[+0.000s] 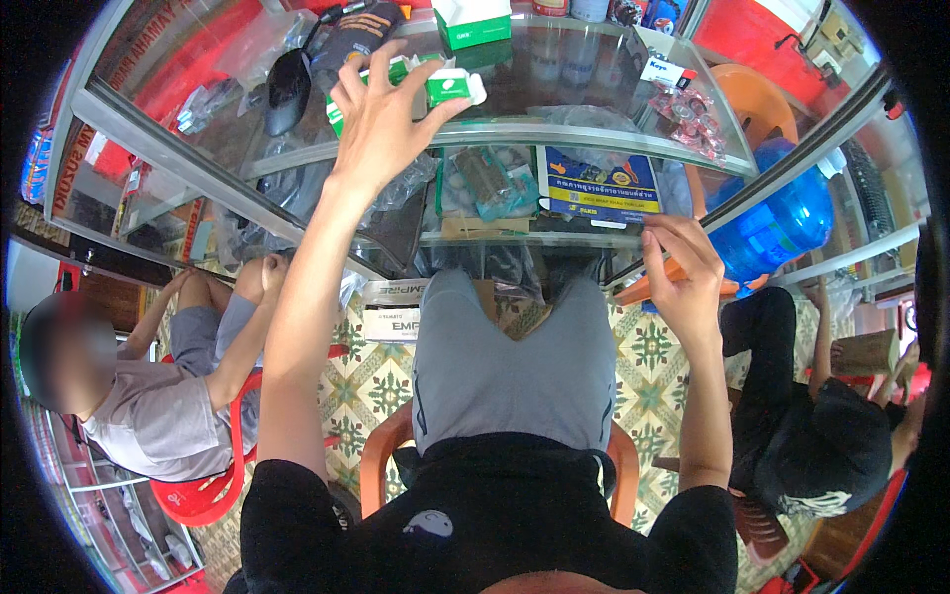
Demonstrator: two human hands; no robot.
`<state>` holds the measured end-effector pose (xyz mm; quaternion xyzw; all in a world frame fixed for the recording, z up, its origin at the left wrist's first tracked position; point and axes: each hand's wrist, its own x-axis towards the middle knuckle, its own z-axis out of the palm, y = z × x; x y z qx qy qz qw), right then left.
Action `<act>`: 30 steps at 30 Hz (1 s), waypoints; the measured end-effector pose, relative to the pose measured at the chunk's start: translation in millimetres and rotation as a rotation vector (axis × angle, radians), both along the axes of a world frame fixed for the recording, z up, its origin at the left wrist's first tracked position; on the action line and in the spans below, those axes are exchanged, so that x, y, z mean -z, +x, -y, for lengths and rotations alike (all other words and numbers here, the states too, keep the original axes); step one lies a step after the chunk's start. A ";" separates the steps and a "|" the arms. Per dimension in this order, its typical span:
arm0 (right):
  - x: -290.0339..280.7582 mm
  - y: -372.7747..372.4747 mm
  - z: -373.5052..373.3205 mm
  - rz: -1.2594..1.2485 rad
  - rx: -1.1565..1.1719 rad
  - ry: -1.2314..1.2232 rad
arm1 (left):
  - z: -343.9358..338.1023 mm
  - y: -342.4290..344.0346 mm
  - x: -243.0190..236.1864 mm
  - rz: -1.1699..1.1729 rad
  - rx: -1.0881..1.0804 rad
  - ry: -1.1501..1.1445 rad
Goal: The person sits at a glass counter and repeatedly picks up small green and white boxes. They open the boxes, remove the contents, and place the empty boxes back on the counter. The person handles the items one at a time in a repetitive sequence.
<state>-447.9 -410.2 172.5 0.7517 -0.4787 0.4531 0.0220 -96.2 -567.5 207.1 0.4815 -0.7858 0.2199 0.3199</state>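
My left hand [384,129] reaches up over the glass shelf of a display case, its fingers curved around small green-and-white cardboard boxes [448,87]. One box sits between thumb and index finger, and the others are partly covered by the hand. My right hand [685,265] is at the case's front edge, thumb and fingers bent together. Its fingertips are by the corner of a flat blue-and-yellow package [602,184] on the lower shelf; what they grip, if anything, I cannot make out.
A larger green-and-white box [473,28] stands farther back on the glass shelf [554,84]. Clear bags of red parts [688,119] lie to the right. A big blue water bottle [777,218] stands beside the case. Seated people are at left [163,406] and right [821,436].
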 end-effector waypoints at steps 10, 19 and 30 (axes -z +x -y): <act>5.0 -6.7 -12.6 0.020 -0.018 0.035 | -53.4 -19.4 8.9 -0.051 0.142 0.047; 14.8 7.6 -10.4 0.027 -0.087 0.054 | -119.0 -43.5 41.7 -0.056 0.584 0.222; 19.5 4.0 -11.5 -0.001 -0.109 0.086 | -154.9 -29.6 76.7 0.006 0.676 0.394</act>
